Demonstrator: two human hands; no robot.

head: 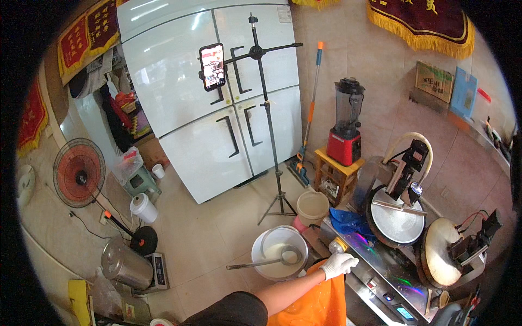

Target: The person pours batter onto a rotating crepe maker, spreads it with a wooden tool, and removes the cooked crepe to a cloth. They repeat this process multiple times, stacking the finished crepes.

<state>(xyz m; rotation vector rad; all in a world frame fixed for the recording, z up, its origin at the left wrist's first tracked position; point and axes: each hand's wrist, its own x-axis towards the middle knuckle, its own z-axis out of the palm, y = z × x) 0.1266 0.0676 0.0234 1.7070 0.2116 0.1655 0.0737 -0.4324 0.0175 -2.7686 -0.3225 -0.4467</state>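
My left hand [339, 265], in a white knit glove, is held over the front edge of a stainless steel counter [367, 269]. Its fingers look curled together, and nothing shows in them. Just behind the glove stands a small container with a yellow top [338, 245]. To the left of the hand, a white bucket [255, 248] holds pale liquid, probably batter. A long-handled ladle [253, 265] lies across its rim with the bowl in the liquid. My right hand is out of view. An orange apron [314, 303] covers my front.
On the counter are two round griddles [397, 222] [442, 252] with arm mechanisms, and a blue cloth [352, 222]. A tripod [269, 134] holds a phone [213, 67] before a white refrigerator [183, 106]. A red blender [344, 144] tops a wooden stool [338, 167]. Left stands a fan [79, 173].
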